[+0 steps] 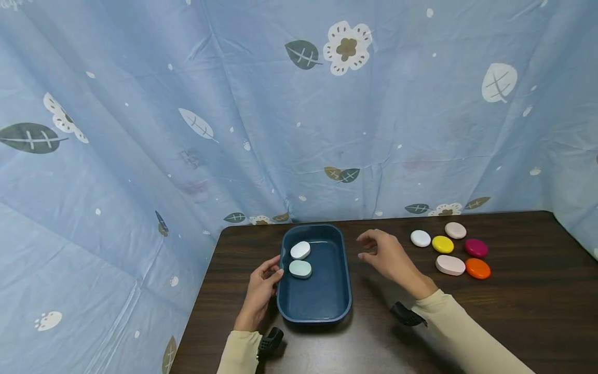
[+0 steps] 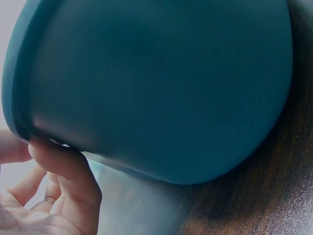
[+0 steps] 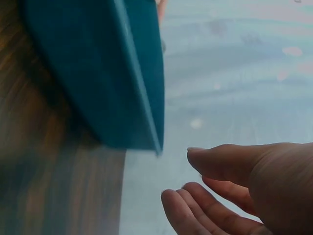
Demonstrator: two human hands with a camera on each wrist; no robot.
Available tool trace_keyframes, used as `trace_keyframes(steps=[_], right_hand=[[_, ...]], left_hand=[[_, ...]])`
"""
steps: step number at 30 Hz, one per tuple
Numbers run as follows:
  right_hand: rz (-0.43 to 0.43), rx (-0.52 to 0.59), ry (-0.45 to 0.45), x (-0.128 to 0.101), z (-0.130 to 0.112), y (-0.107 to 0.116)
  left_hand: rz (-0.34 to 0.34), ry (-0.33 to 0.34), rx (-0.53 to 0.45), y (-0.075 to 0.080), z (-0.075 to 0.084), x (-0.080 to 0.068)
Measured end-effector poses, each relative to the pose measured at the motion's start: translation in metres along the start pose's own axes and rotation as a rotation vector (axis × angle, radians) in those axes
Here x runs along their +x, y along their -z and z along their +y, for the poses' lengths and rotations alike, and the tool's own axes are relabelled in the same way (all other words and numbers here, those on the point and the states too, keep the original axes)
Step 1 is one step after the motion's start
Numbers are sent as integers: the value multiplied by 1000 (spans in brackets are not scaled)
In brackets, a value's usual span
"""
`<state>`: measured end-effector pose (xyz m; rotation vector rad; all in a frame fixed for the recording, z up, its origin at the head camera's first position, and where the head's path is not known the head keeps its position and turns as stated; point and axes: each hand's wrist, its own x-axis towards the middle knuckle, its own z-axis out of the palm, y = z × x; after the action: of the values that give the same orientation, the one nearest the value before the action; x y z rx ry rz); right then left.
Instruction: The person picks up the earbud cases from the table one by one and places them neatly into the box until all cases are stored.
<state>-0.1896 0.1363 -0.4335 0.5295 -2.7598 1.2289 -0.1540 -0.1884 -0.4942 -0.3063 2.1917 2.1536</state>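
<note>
A deep blue rectangular tray with rounded corners stands on the table. Inside it, along the left side, lie a white smooth oval pebble-like piece and a pale green one. My left hand pinches the tray's left rim between thumb and fingers; the left wrist view shows the thumb right at the edge of the tray wall. Right of the tray, my right hand hovers with loosely bent fingers. In the right wrist view, nothing lies between its thumb and fingers.
On the table's right lie more pieces: white, yellow, pale pink, magenta, orange and a longer pale pink one. A blue patterned curtain hangs behind the dark wooden table.
</note>
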Motion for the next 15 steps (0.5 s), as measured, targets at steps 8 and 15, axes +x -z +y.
trace_keyframes(steps=[8,15], right_hand=[[62,-39,-50,-27,31,19],[103,-61,-100,-45,56,25]], left_hand=[[-5,1,22,-1,1,-2],[-6,0,24,0,0,-2]])
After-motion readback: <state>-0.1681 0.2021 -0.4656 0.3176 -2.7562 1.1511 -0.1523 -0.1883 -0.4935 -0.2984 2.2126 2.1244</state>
